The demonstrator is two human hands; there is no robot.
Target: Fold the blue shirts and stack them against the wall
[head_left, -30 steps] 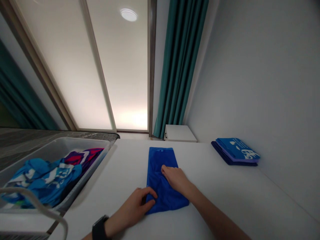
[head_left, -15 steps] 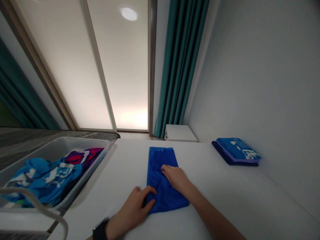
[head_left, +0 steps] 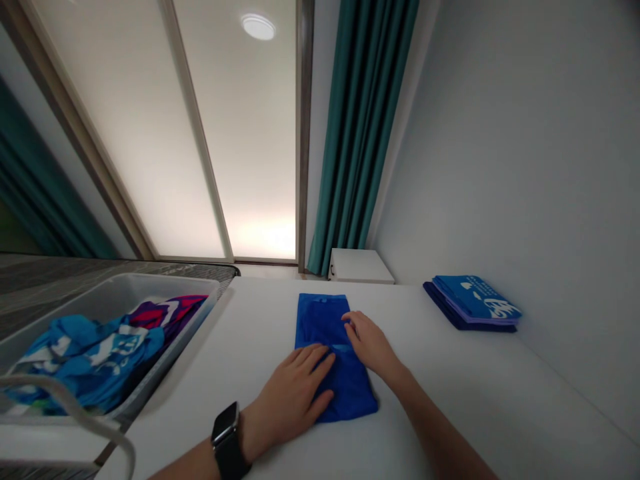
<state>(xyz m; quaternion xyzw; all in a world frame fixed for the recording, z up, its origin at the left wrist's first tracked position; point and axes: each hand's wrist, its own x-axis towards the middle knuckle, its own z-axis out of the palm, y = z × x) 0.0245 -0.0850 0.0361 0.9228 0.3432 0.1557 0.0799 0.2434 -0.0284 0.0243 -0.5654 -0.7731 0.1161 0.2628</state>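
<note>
A blue garment (head_left: 350, 393), folded into a long narrow strip, lies lengthwise on the white table (head_left: 210, 373). A crosswise fold edge shows near its middle. My left hand (head_left: 295, 393) rests on the garment's left side, palm down, fingers stretched out over the cloth; a black smartwatch (head_left: 229, 433) is on that wrist. At the garment's right edge is my right hand (head_left: 373, 343), its fingers loosely bent, with a small gap between thumb and fingers. Whether its fingertips touch the cloth is hard to see.
To the left, a translucent plastic bin (head_left: 185, 340) holds crumpled blue and purple-red clothes (head_left: 115, 353). A pale cable (head_left: 75, 403) curves in front of it. A folded clothing stack (head_left: 473, 303) sits at the right by the wall. Behind the table stands a white cabinet (head_left: 363, 265).
My left hand has moved forward and flattened onto the garment. My right hand has shifted from the middle of the cloth to its right edge. A crosswise fold line now shows mid-garment.
</note>
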